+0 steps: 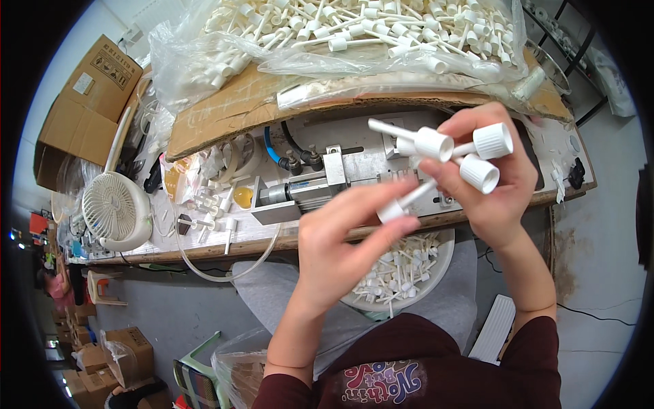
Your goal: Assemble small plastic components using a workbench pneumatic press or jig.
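Note:
My right hand (501,194) is closed around a bunch of several white ribbed caps with thin stems (494,140), their cap ends pointing different ways. My left hand (327,249) pinches another white stemmed cap (390,213) between thumb and fingers, its stem reaching toward the right hand. Both hands are raised over the table's front edge, in front of a metal fixture with an air cylinder (300,192). Below them, a round white basin (447,253) full of similar stemmed caps rests at my lap, partly hidden by the left hand.
Behind the fixture, a cardboard sheet (225,123) carries a clear plastic bag (178,65) heaped with stemmed caps. To the left are a white fan (116,210), loose caps (229,232), a looping clear hose (262,258) and a cardboard box (95,102). A green-framed chair (197,368) stands lower left.

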A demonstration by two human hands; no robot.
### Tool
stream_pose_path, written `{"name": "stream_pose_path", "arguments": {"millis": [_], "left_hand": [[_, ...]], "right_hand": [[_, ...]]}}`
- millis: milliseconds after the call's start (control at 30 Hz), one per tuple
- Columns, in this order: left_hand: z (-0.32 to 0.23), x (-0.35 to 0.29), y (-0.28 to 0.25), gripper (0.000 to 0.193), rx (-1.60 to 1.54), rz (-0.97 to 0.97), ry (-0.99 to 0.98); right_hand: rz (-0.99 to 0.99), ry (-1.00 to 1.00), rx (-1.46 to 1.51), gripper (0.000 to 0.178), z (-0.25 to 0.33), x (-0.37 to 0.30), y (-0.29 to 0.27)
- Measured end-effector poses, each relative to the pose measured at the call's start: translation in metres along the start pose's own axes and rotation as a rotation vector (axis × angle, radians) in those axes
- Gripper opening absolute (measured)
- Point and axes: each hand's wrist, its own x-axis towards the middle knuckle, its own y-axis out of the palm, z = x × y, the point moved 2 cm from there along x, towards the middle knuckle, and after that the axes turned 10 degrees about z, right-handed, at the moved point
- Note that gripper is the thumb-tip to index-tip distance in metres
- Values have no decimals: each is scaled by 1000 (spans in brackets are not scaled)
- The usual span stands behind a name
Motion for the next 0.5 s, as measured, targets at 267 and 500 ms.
{"name": "stream_pose_path", "arguments": {"millis": [267,500], "left_hand": [[16,-21,4,35,183,-106,98],[29,-23,20,40,175,-209,-4]], "right_hand": [[-283,289,271,29,-16,-32,-9],[-329,234,156,32,-14,-55,-16]]}}
